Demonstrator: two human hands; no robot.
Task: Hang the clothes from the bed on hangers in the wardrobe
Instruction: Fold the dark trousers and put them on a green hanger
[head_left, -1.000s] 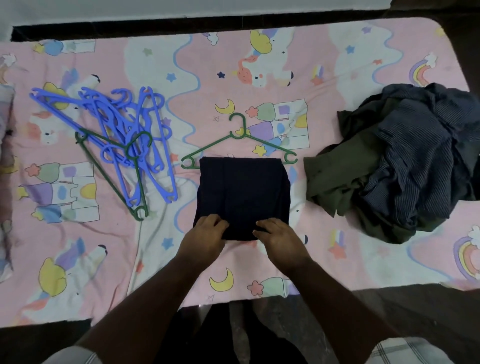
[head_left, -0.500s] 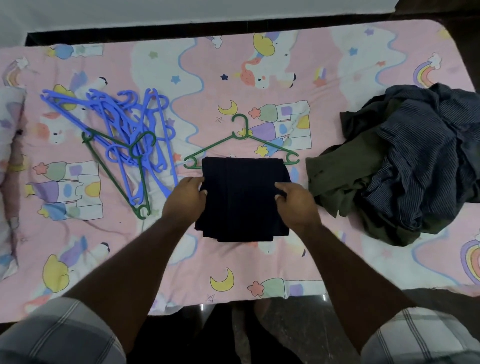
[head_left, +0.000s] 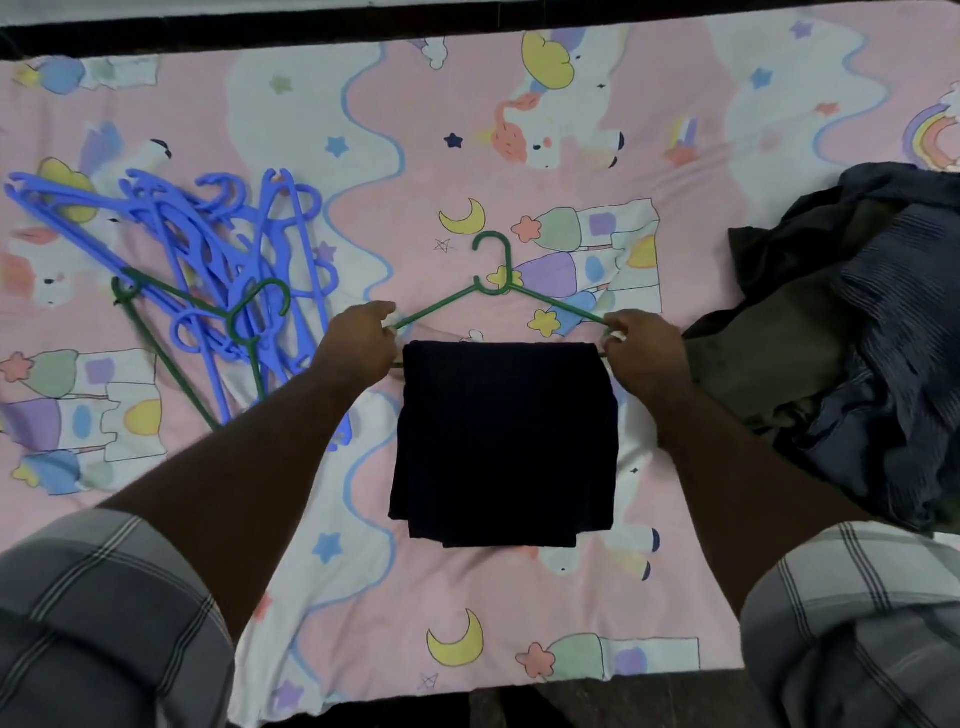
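— Where's the garment you're hanging?

— The folded dark garment (head_left: 506, 441) lies flat at the middle of the bed (head_left: 467, 104), its top edge draped over the bottom bar of the green hanger (head_left: 493, 280). The hanger's hook points to twelve o'clock.

— And your hands?

— My left hand (head_left: 361, 340) has its grip closed round the hanger's end at nine o'clock of the garment's top edge, fingers curled about the thin plastic. My right hand (head_left: 644, 353) pinches the opposite end at three o'clock the same way. Both sit just beside the cloth's upper corners.

— What's around you?

— Out at nine to ten o'clock there's a tangled pile of blue hangers (head_left: 218, 270) with a second green hanger (head_left: 208, 332) lying among them, well apart from my left hand. At three o'clock, near my right hand, is a heap of clothes (head_left: 857, 353): an olive piece toward me, a dark striped one farther out. All of it rests on the pink cartoon-print sheet. My checked sleeves (head_left: 104, 613) show at the bottom corners.
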